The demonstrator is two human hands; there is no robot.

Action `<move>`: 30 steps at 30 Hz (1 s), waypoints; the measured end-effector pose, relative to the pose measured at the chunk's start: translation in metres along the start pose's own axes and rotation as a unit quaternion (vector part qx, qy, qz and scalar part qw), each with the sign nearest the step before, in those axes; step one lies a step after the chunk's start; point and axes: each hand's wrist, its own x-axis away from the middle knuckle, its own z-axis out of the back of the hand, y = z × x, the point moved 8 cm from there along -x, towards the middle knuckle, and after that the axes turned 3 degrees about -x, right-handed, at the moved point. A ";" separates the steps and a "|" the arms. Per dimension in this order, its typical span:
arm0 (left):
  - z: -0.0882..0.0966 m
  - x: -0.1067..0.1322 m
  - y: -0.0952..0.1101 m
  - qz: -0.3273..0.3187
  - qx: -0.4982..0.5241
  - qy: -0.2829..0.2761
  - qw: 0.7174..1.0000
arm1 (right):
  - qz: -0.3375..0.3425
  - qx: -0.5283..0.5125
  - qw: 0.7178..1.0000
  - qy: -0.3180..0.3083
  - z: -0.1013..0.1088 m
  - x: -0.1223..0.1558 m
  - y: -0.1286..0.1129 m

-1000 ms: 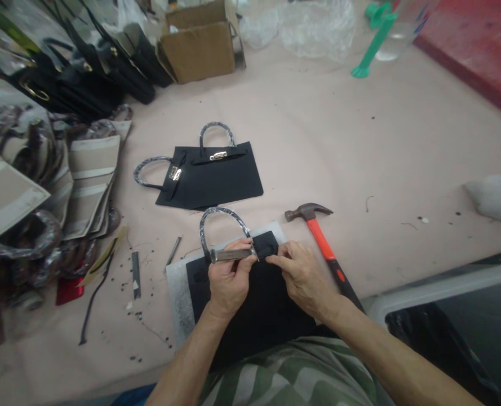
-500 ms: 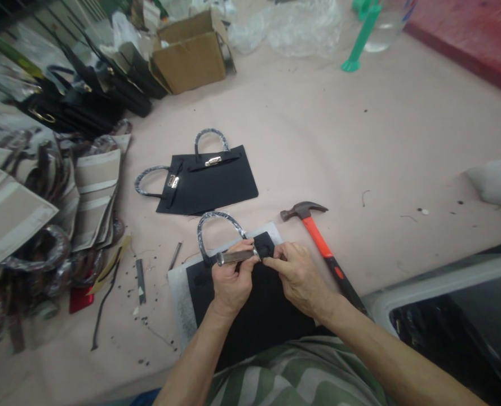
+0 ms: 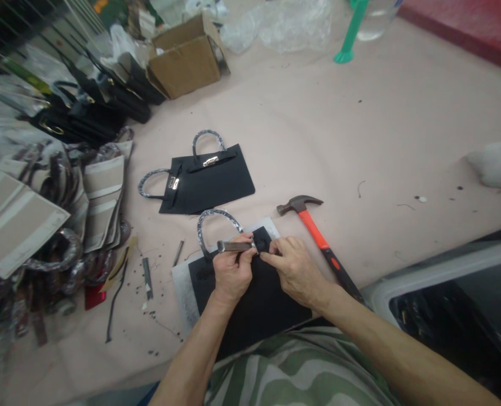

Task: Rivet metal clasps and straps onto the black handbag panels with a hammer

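My left hand (image 3: 232,276) is closed around a metal hand punch (image 3: 233,247), which lies tilted almost flat, its blunt end toward the left. Under both hands is a black bag panel (image 3: 258,310) with a plastic-wrapped handle (image 3: 218,213), resting on a pale slab (image 3: 182,296). My right hand (image 3: 296,270) has its fingertips pinched together close to the punch's working end, by the panel's upper right corner. What they pinch is too small to make out. A claw hammer (image 3: 311,228) with an orange and black grip lies right of the panel.
Beyond the slab lie black bag panels (image 3: 212,183) with wrapped handles and metal clasps. Piled bag pieces (image 3: 102,197) fill the left side, finished-looking black bags (image 3: 93,113) behind them. A cardboard box (image 3: 186,62) and green tool (image 3: 351,34) stand farther back. A thin metal rod (image 3: 178,253) lies nearby.
The camera view has shifted slightly. Both hands stay at the panel's upper right corner, with the punch still in my left hand and my right fingertips near its end.
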 end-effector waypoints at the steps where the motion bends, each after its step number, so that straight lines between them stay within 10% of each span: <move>1: 0.000 0.000 0.001 -0.005 -0.003 0.003 1.000 | 0.002 0.003 1.000 -0.005 0.000 0.000 -0.001; 30: -0.006 0.007 0.009 -0.053 -0.019 -0.003 0.998 | -0.010 0.017 0.999 0.039 0.004 0.005 -0.004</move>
